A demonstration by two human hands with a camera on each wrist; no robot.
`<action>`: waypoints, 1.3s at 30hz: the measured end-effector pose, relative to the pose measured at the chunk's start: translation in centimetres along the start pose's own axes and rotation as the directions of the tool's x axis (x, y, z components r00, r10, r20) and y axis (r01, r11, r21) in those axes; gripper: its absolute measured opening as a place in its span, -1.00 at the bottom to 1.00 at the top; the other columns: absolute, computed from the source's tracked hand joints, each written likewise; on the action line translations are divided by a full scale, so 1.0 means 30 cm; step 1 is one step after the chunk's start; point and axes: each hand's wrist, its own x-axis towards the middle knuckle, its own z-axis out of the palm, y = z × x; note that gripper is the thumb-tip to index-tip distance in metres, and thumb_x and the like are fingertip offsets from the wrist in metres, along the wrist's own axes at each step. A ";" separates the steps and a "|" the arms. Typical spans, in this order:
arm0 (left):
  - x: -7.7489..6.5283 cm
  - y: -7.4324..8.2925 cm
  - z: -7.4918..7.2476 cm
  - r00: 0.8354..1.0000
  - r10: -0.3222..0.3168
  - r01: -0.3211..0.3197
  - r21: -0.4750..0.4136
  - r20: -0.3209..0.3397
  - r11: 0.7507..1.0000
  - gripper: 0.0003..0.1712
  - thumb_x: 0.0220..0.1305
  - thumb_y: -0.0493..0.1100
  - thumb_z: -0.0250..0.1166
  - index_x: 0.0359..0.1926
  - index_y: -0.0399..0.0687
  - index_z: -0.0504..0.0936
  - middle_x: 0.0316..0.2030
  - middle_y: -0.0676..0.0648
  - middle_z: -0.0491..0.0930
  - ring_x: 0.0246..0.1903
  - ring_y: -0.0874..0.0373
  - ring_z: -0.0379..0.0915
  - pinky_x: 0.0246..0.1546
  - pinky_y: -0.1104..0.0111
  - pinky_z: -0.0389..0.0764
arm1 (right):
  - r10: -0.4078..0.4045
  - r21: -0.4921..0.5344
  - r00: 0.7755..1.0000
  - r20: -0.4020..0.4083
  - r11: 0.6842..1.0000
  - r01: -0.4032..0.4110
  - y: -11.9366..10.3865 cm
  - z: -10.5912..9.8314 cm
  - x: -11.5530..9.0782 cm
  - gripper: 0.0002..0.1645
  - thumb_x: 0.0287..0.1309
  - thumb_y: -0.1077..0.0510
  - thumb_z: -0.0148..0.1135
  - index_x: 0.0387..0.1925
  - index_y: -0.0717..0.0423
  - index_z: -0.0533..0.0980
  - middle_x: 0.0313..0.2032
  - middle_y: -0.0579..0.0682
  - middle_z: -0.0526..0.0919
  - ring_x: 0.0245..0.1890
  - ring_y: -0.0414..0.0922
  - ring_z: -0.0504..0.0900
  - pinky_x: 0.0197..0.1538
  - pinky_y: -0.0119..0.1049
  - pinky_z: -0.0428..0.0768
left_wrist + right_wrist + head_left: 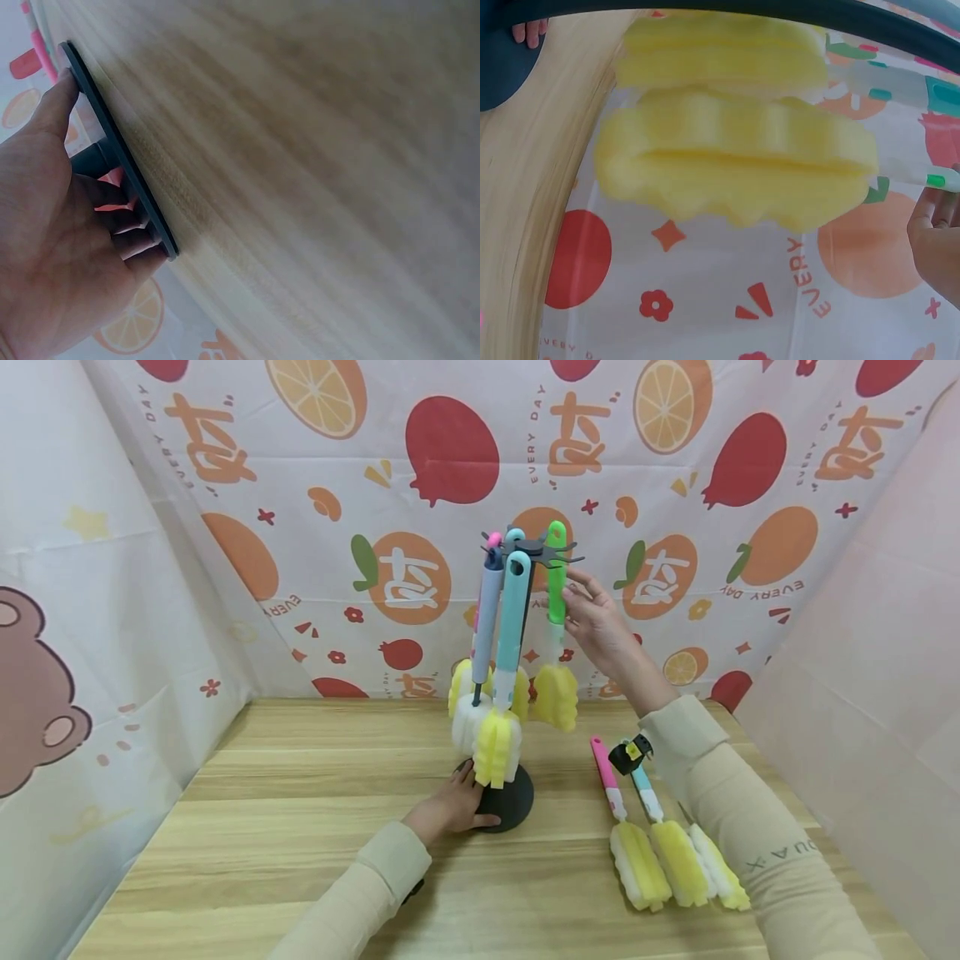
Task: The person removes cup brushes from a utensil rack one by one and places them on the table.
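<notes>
A dark stand with a round base [513, 806] and a hooked top [534, 550] stands on the table, hung with several sponge bottle brushes. My left hand [452, 806] rests on the base, thumb and fingers spread across it; the left wrist view shows the palm [60, 247] above the disc [124, 154]. High on the stand's right side, my right hand [596, 618] pinches the green handle [557, 589] of a brush with a yellow sponge head [555, 695]. That handle's top overlaps the hooks. In the right wrist view the sponge [735, 161] hangs beside another yellow one [720, 56].
Right of the stand lie a pink-handled brush [639, 864], a blue-handled brush [681, 860] and another sponge head [720, 864], partly behind my right sleeve. A fruit-print cloth [465, 635] hangs behind the wooden table [300, 777], with cloth walls at both sides.
</notes>
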 end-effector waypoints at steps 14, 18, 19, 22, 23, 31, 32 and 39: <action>0.003 -0.001 0.000 1.000 -0.003 0.003 0.022 0.009 1.000 -0.04 0.24 0.27 0.06 0.34 -0.38 0.02 0.32 -0.35 -0.01 0.32 -0.22 -0.21 0.26 0.09 -0.01 | -0.065 -0.324 0.996 -0.066 0.945 0.041 0.028 -0.081 -0.035 -0.52 0.21 0.29 0.14 0.15 0.00 0.34 -0.07 0.09 0.51 -0.09 0.04 0.54 -0.08 -0.23 0.54; 0.002 0.000 -0.003 1.000 -0.005 0.005 0.024 0.009 1.000 -0.03 0.24 0.28 0.06 0.34 -0.39 0.03 0.31 -0.36 -0.01 0.32 -0.22 -0.21 0.27 0.09 -0.02 | -0.113 -0.481 0.990 -0.079 0.875 0.061 0.038 -0.095 -0.050 -0.42 0.17 0.27 0.19 0.21 -0.05 0.30 -0.02 0.17 0.47 -0.15 0.04 0.56 -0.20 -0.28 0.59; 0.002 0.000 -0.003 1.000 -0.007 0.006 0.030 0.010 1.000 -0.03 0.24 0.28 0.04 0.34 -0.39 0.03 0.31 -0.36 -0.01 0.32 -0.21 -0.22 0.27 0.10 -0.02 | -0.121 -0.520 0.989 -0.082 0.852 0.061 0.041 -0.097 -0.055 -0.41 0.16 0.26 0.20 0.22 -0.06 0.29 -0.02 0.16 0.47 -0.18 0.01 0.57 -0.22 -0.26 0.60; 0.000 0.000 -0.004 1.000 -0.008 0.007 0.029 0.009 1.000 -0.03 0.24 0.28 0.04 0.34 -0.39 0.03 0.31 -0.36 -0.01 0.32 -0.21 -0.22 0.27 0.09 -0.02 | -0.126 -0.612 0.990 -0.068 0.789 0.059 0.050 -0.106 -0.068 -0.38 0.16 0.26 0.20 0.24 -0.05 0.27 -0.04 0.16 0.45 -0.22 -0.01 0.57 -0.27 -0.25 0.61; 0.000 0.000 -0.005 1.000 -0.007 0.007 0.030 0.008 1.000 -0.03 0.24 0.28 0.04 0.34 -0.39 0.03 0.31 -0.36 -0.01 0.32 -0.21 -0.22 0.27 0.09 -0.01 | -0.122 -0.631 0.991 -0.063 0.774 0.055 0.054 -0.110 -0.073 -0.37 0.16 0.25 0.20 0.25 -0.03 0.26 -0.04 0.16 0.45 -0.23 -0.01 0.57 -0.29 -0.24 0.62; -0.002 0.004 -0.009 1.000 0.000 0.000 0.033 0.006 0.999 -0.04 0.24 0.28 0.05 0.34 -0.39 0.03 0.31 -0.36 -0.01 0.32 -0.22 -0.21 0.26 0.09 0.00 | -0.066 -0.728 0.997 -0.044 0.685 0.013 0.081 -0.130 -0.107 -0.30 0.13 0.28 0.22 0.29 -0.01 0.21 -0.10 0.18 0.43 -0.29 0.05 0.57 -0.31 -0.13 0.62; -0.002 0.004 -0.009 1.000 -0.001 0.001 0.036 0.007 0.999 -0.04 0.24 0.28 0.04 0.34 -0.38 0.03 0.32 -0.36 -0.01 0.32 -0.21 -0.21 0.26 0.09 0.00 | -0.059 -0.732 0.997 -0.048 0.681 0.005 0.084 -0.132 -0.110 -0.29 0.12 0.27 0.23 0.29 -0.02 0.21 -0.11 0.18 0.44 -0.29 0.06 0.57 -0.33 -0.15 0.63; -0.003 0.000 -0.006 1.000 -0.006 0.005 0.041 0.010 0.999 -0.03 0.24 0.30 0.03 0.34 -0.38 0.03 0.32 -0.35 -0.02 0.32 -0.20 -0.22 0.26 0.09 0.01 | -0.018 -0.771 0.997 -0.072 0.635 -0.044 0.105 -0.150 -0.124 -0.25 0.11 0.26 0.25 0.30 -0.06 0.18 -0.16 0.17 0.45 -0.33 0.07 0.58 -0.41 -0.24 0.63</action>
